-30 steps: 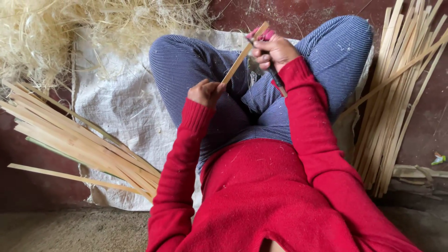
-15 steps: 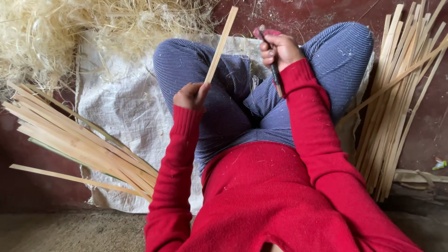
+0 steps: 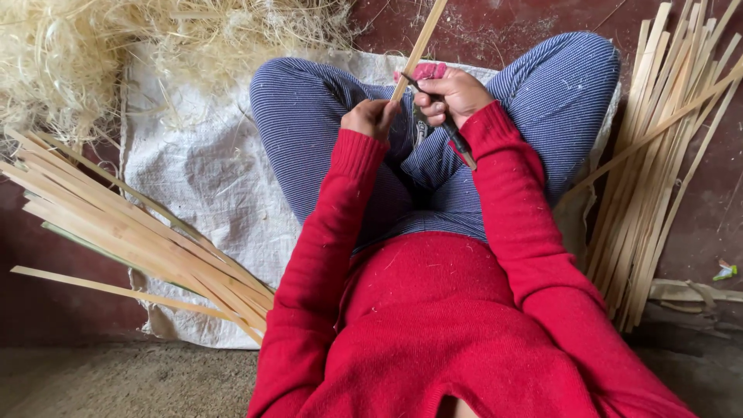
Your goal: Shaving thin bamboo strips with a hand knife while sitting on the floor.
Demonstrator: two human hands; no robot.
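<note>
My right hand [image 3: 453,93] has come back beside my left hand [image 3: 370,118]. Left fingers clamp the bamboo strip [image 3: 418,48] upright over my lap; right fingers grip the knife [image 3: 453,138]. Best: shave shallowly, blade outward.

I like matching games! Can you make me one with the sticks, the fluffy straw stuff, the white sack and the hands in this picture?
Things:
1. left hand
2. right hand
3. shavings pile
4. white sack

Places or states:
A. spread under the legs
B. heaped at top left
C. grip on a bamboo strip
D. grip on a dark knife

Pairs: 1-C, 2-D, 3-B, 4-A
</note>
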